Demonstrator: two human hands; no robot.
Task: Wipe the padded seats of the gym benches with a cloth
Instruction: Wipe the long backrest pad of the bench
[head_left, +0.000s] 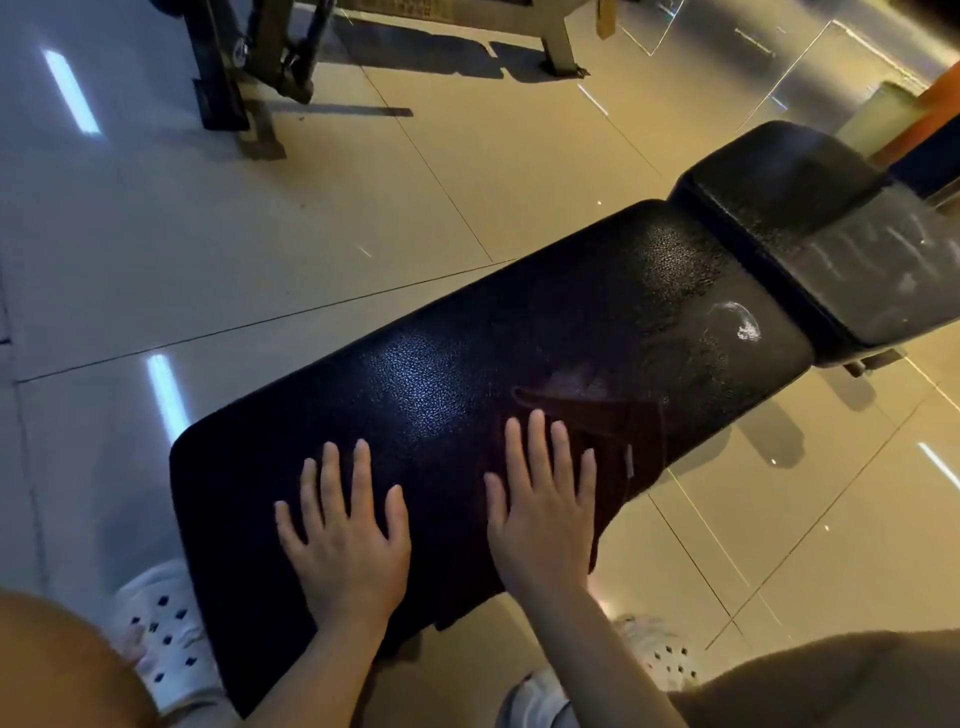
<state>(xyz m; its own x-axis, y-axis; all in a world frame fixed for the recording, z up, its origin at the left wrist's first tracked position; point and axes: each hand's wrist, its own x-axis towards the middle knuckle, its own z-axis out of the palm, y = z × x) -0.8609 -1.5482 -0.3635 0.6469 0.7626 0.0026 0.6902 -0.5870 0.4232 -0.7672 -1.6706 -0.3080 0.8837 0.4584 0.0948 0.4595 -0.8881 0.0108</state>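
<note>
On the long black pad (467, 415) of the bench we've got both hands down flat, w/ fingers straight and spread. Our right hand (545, 519) presses a dark cloth (613, 431) onto the pad's near-right part; the cloth is almost the same shade as the vinyl, so its edges are hard to trace, but a small pale tag shows at its right side and one fold reaches past the fingertips. Palm flat probably so pressure spreads over the whole cloth rather than one spot. Our left hand (343, 535) rests bare on the pad just beside it, no cloth under it as far as we can tell; likely bracing us while we lean over.

Further along, near the pad's far end, a whitish smear (737, 319) is on the surface, well apart from the cloth, so that bit looks not yet wiped. Beyond a gap sits the shorter second pad (810, 244), w/ faint streaks on it.

Around: glossy tiled floor (260, 234), the frame of another machine (249, 67) at top left, well apart. Our white perforated shoes (161, 623) stand either side of the near end. Nothing lies btwn cloth and smear.
</note>
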